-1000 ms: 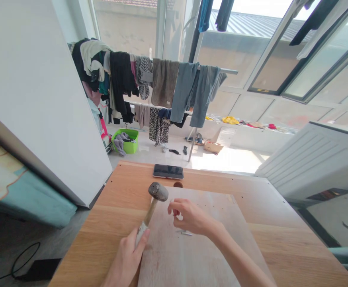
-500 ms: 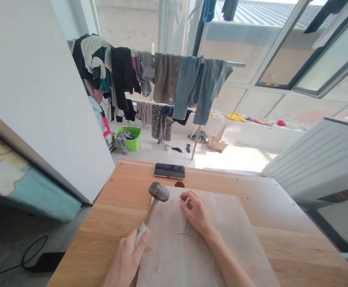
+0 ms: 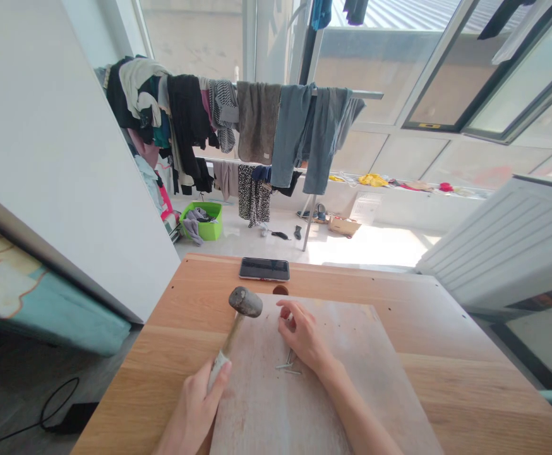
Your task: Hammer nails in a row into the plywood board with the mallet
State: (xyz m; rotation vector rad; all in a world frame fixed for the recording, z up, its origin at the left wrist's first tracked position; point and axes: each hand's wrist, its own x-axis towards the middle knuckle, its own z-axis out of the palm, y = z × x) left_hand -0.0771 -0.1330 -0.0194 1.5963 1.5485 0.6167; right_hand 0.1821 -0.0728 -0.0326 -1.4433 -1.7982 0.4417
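Observation:
My left hand (image 3: 193,411) grips the wooden handle of a hammer (image 3: 236,322), whose grey head hangs just above the left edge of a pale wooden board (image 3: 352,366). My right hand (image 3: 302,335) rests on the board with its fingertips pinched together near the hammer head, on something too small to make out. A few loose nails (image 3: 288,365) lie on the board just below that hand.
The board lies on a wooden table (image 3: 446,335). A dark phone (image 3: 264,269) lies at the table's far edge, with a round hole (image 3: 280,291) beside it. Beyond stand a clothes rack (image 3: 257,120), a green basket (image 3: 203,222) and a white panel (image 3: 67,158).
My right hand has moved up the board and away from the loose nails, which now show below it. The hammer has hardly moved.

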